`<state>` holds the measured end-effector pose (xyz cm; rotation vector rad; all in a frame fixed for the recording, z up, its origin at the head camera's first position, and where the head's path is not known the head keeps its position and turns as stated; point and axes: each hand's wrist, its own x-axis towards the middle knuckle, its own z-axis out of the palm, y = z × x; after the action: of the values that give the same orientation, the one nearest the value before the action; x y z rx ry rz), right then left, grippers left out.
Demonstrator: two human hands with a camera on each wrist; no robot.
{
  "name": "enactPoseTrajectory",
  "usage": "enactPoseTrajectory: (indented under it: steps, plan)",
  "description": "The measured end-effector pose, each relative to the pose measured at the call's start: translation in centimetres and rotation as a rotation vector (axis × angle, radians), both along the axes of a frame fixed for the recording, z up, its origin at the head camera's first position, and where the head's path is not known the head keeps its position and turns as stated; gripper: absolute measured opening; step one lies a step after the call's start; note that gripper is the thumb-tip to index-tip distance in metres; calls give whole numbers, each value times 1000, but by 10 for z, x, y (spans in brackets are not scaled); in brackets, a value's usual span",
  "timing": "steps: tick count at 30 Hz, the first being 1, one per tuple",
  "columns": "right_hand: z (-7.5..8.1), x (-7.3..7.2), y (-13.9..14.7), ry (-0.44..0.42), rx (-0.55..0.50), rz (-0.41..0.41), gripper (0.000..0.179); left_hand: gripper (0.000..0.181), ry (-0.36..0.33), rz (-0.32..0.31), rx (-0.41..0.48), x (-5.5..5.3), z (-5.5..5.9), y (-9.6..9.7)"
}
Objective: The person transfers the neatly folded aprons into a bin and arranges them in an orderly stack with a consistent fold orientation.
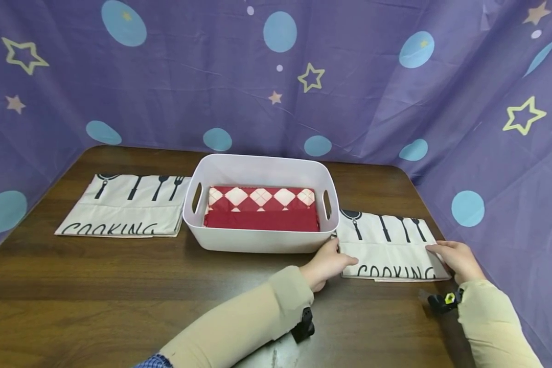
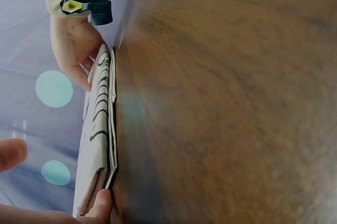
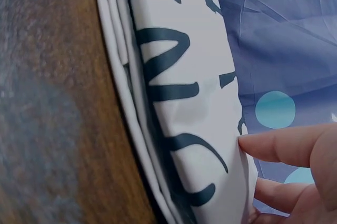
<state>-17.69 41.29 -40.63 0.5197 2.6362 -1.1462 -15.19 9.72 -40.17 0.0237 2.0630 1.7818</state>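
On the right of the table lies a folded white cloth (image 1: 386,250) printed with dark utensils and the word COOKING. My left hand (image 1: 326,263) is at its left edge; a fingertip touches the folded corner in the left wrist view, while the thumb stands apart from the cloth. At the right edge is my right hand (image 1: 457,260). In the right wrist view its thumb (image 3: 284,144) rests on the upper face of the cloth (image 3: 184,92), with other fingers lower along the side edge. The folded layers show along the front.
A white plastic bin (image 1: 257,243) with side handles stands mid-table, holding a folded red cloth (image 1: 262,220) with white diamonds. Left of it lies a matching folded COOKING cloth (image 1: 129,209). A purple patterned curtain (image 1: 349,102) hangs behind the wooden table (image 1: 119,291).
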Motion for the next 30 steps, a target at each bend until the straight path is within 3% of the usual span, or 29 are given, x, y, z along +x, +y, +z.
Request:
enactPoseTrajectory:
  steps: [6,14,20,25,30]
  plan:
    - [1,1,1,-31,-21,21,74,65,-17,-7,23,-1,-3,0]
    - [0,1,2,-23,-15,19,70,45,-103,-57,188,-1,-9,0]
    - [-1,2,2,-39,-37,3,71,48,-65,-61,119,1,-8,0]
    - [-1,2,2,-55,-60,-16,74,56,-52,-40,56,3,-6,0]
    - [1,2,1,-75,-78,-34,77,59,4,-4,-26,6,-1,3]
